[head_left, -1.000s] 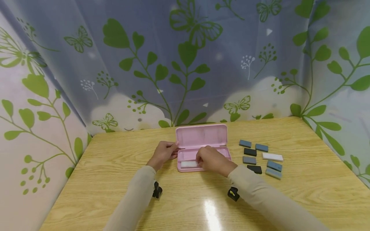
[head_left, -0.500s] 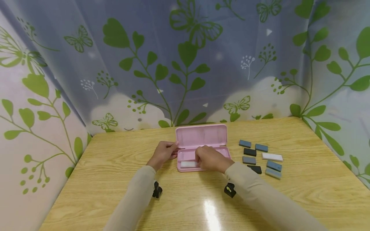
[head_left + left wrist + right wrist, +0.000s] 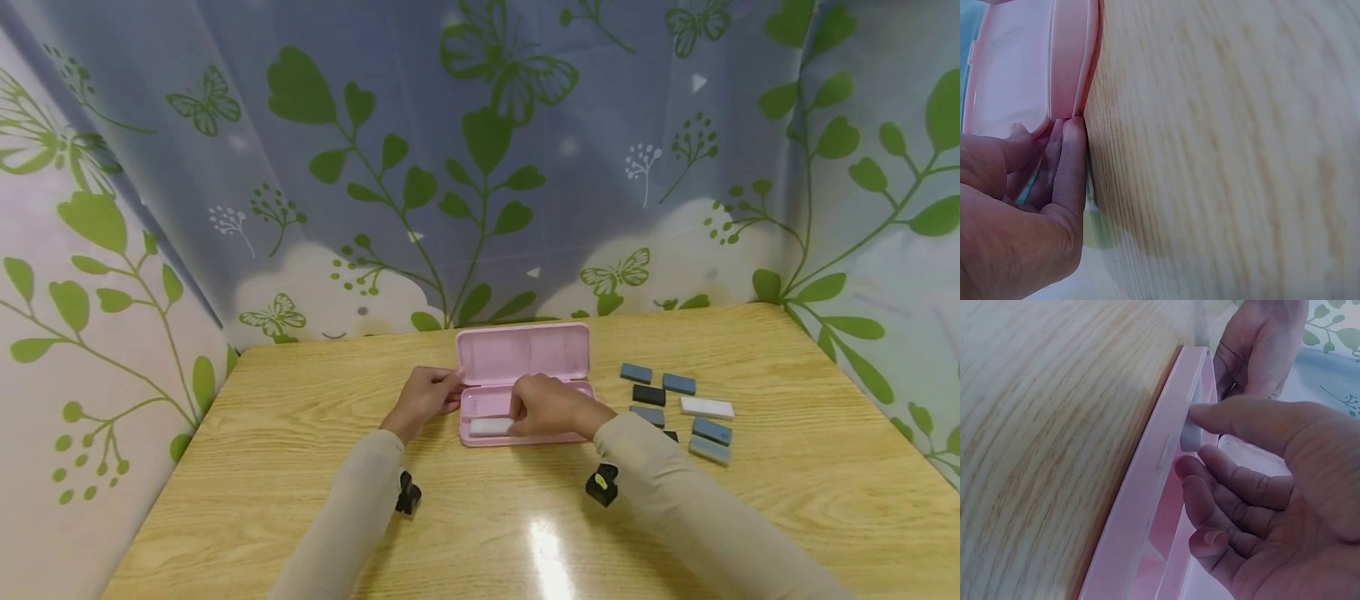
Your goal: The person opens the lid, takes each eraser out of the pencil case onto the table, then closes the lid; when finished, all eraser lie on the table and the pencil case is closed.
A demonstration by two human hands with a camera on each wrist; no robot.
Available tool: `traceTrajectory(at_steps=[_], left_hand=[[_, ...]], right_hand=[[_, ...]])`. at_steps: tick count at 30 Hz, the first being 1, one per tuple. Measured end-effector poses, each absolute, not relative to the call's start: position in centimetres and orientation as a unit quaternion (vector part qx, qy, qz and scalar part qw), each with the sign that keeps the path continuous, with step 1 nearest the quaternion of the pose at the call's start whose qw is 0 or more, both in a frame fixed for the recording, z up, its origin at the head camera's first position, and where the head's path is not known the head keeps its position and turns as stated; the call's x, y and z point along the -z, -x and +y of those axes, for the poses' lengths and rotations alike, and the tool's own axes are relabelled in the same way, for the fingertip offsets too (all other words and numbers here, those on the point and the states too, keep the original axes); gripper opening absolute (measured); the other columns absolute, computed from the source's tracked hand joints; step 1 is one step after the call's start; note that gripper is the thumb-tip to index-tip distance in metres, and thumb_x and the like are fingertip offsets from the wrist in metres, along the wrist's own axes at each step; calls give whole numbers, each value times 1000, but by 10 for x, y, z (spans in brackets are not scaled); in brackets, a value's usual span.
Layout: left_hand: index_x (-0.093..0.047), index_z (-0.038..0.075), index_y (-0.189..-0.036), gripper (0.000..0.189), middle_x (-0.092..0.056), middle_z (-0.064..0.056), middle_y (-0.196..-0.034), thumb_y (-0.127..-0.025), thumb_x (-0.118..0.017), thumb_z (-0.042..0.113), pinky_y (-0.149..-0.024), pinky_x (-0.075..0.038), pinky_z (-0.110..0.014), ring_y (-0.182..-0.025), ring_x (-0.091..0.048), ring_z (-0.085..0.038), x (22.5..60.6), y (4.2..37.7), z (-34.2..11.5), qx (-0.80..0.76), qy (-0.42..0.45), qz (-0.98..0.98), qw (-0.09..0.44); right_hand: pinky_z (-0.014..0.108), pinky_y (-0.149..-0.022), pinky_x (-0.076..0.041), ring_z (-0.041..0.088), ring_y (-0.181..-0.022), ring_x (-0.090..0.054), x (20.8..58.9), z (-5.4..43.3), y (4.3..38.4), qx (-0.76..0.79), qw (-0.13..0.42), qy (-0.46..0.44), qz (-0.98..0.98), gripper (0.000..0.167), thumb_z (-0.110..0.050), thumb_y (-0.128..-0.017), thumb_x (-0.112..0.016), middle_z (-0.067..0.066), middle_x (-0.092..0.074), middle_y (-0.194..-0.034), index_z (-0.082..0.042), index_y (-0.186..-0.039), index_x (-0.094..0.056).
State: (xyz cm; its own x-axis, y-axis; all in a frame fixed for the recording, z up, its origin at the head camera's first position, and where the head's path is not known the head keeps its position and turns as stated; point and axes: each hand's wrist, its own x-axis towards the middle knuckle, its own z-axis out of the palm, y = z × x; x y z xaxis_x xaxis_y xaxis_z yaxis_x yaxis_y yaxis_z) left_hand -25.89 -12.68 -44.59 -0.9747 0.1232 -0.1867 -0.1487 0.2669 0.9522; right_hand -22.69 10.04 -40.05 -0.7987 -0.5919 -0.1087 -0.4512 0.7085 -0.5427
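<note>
A pink pencil case (image 3: pixel 527 354) lies open on the table, its lid leaning back. My left hand (image 3: pixel 426 398) grips the case's left end by the hinge; in the left wrist view the thumb rests on the lid and the fingers touch the side wall. Inside the front of the tray lies a white eraser-like block (image 3: pixel 490 427). With thumb and fingertips, my right hand (image 3: pixel 551 408) pinches the right end of this block, whose rounded end (image 3: pixel 1190 436) shows in the right wrist view. The right hand hides part of the tray.
Right of the case lie several small blue, grey and black blocks (image 3: pixel 648 395) and a longer white block (image 3: pixel 707 407). A patterned curtain (image 3: pixel 360 208) stands behind the wooden table (image 3: pixel 300 400).
My right hand shifts slightly left, then back right, at the end of the white block, which barely moves. The left hand and the case stay in place.
</note>
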Motion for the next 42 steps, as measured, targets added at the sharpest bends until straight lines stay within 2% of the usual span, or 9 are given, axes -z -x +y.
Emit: traceTrajectory(at_steps=[14,25,29,37,42], left_hand=[[-73,-6,-115,32,-73,-15,-97,-105,-60,22,-73,-60,-24,-75,-66,-9,445,261,-125,-608,18,786,108],[-73,-6,-115,32,-73,-15,-96,-105,-60,21,-70,-60,-22,-75,-66,-9,446,263,-125,-608,20,787,103],[-73,-6,-114,31,-73,-15,-96,-104,-60,21,-70,-60,-22,-74,-66,-9,445,263,-125,-608,19,787,105],[-73,-6,-115,31,-73,-15,-95,-104,-60,20,-71,-60,-23,-75,-66,-9,444,262,-124,-609,20,786,106],[-73,-7,-114,32,-73,-14,-95,-104,-60,21,-71,-60,-23,-76,-65,-10,446,260,-124,-604,24,790,107]], right_hand=[[24,-62,-52,6,-63,-57,405,106,231,317,110,303,892,13,-9,-75,-84,-6,-66,-69,-10,-72,-71],[23,-56,-50,6,-55,-53,400,113,232,343,127,280,888,14,-14,-76,-85,-5,-65,-66,-9,-73,-71],[24,-56,-51,7,-56,-54,397,124,231,355,129,272,885,15,-14,-75,-84,-3,-65,-67,-8,-75,-71],[31,-65,-56,14,-67,-62,387,161,224,393,143,251,873,17,-14,-78,-84,2,-68,-76,-6,-81,-70],[30,-66,-56,18,-72,-63,382,193,213,419,146,231,866,18,-13,-81,-84,4,-66,-80,-4,-83,-70]])
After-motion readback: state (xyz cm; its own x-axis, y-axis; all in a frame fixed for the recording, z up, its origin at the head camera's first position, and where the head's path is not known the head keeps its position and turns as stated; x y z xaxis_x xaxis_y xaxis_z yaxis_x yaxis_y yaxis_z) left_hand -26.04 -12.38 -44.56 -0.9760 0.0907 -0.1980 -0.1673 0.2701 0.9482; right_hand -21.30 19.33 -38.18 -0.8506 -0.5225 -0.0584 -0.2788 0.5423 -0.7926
